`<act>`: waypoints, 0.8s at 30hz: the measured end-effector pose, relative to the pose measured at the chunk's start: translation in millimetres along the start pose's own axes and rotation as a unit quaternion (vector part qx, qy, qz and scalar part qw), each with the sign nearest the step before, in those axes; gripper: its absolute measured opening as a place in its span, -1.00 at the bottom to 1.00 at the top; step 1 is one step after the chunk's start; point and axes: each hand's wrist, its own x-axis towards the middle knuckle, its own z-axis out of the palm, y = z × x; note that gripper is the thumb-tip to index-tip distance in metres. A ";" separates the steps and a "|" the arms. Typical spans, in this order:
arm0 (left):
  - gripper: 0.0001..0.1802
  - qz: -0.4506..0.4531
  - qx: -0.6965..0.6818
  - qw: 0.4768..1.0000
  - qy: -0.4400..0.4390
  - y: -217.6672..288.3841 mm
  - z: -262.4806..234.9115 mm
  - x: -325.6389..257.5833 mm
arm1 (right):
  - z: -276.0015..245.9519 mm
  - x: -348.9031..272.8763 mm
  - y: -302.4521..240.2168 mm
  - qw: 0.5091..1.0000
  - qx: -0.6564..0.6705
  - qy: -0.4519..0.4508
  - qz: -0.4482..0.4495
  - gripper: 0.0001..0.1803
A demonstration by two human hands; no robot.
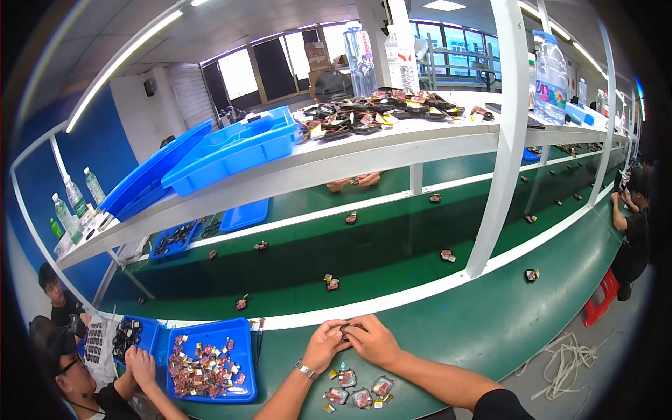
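Note:
My left hand and my right hand meet over the near edge of the green worktop. Both have their fingers closed on one small dark electronic part, mostly hidden by the fingertips. A metal watch band circles my left wrist. Just below my hands lie several small rounded casings with reddish, white and yellow pieces. To the left of my left forearm, a blue tray holds a heap of small reddish parts with white and yellow tabs.
A green conveyor belt carries scattered parts beyond a white rail. White posts hold a shelf with blue trays, piled parts and bottles. Co-workers sit at left and far right; another person's hands show beneath the shelf.

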 end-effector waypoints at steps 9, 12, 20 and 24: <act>-0.71 -0.003 0.005 1.000 0.006 -1.7 -1.8 0.9 | -2.0 0.4 -3.6 0.997 -0.062 -0.023 -0.039 -0.76; -0.72 -0.003 0.004 1.000 0.004 -2.5 -1.5 0.9 | 0.4 -1.3 1.5 0.998 -0.048 -0.008 -0.042 -0.77; -0.73 0.000 0.011 1.000 0.008 -2.8 0.9 1.2 | 1.5 -1.1 3.3 0.998 -0.049 -0.017 -0.034 -0.77; -0.74 -0.003 0.006 0.999 0.034 -2.0 0.4 1.5 | -0.3 4.2 -2.8 1.000 0.020 0.011 0.000 -0.80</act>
